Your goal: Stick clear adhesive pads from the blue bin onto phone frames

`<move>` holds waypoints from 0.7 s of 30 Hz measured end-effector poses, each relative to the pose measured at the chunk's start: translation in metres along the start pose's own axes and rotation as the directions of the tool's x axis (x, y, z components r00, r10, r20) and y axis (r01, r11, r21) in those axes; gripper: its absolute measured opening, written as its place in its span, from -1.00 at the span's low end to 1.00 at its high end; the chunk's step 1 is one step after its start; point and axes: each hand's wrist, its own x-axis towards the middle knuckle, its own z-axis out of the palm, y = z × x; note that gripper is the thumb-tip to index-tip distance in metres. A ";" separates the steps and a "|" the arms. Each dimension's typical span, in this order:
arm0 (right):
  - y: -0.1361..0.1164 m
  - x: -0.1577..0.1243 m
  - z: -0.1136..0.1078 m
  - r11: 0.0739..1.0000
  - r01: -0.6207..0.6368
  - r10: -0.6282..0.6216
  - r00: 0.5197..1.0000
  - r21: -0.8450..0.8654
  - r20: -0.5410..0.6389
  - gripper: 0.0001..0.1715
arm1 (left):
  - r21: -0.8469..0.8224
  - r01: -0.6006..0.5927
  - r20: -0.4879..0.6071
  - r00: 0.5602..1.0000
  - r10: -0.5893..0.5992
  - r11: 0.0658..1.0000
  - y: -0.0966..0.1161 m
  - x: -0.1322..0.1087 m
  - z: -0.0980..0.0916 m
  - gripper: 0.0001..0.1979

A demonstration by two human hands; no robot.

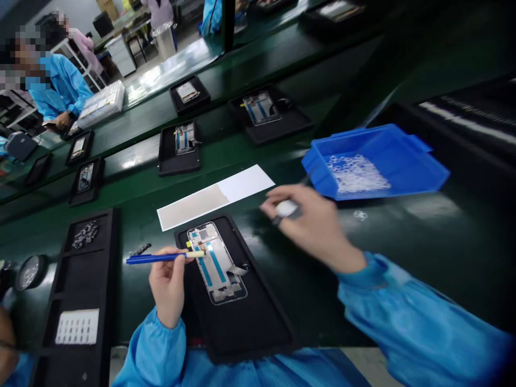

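My left hand (169, 285) is closed around a blue pen-like stick (155, 258) with a cream end, which reaches over the upper part of an opened phone body (217, 269). The phone body, silver with blue strips, lies in a black foam tray (258, 317) in front of me. A grey flap sticks out at its right side. My right hand (312, 223), smeared by motion, hovers right of the tray and near the blue bin. Its fingers are curled around a small white and dark object (287, 208) that I cannot identify.
A blue bin (419, 161) holds many small white pieces. A white paper strip (250, 183) lies behind the tray. To the left stands a black compartment tray (83, 274) with small dark parts. Further trays with phone bodies (185, 138) line the bench; a person in blue (60, 80) sits beyond.
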 end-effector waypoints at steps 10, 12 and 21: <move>-0.038 -0.013 0.073 0.981 0.155 -0.190 0.897 0.118 0.398 -0.50 | 0.258 -0.241 0.114 0.969 0.218 0.935 -0.008 0.010 0.006 -0.87; -0.038 -0.016 0.074 0.980 0.146 -0.187 0.905 0.134 0.383 -0.50 | 0.268 -0.247 0.125 0.967 0.220 0.931 -0.008 0.012 0.007 -0.87; -0.045 -0.016 0.074 0.986 0.103 -0.145 0.920 0.133 0.365 -0.47 | 0.279 -0.246 0.146 0.966 0.213 0.928 -0.004 0.014 0.006 -0.89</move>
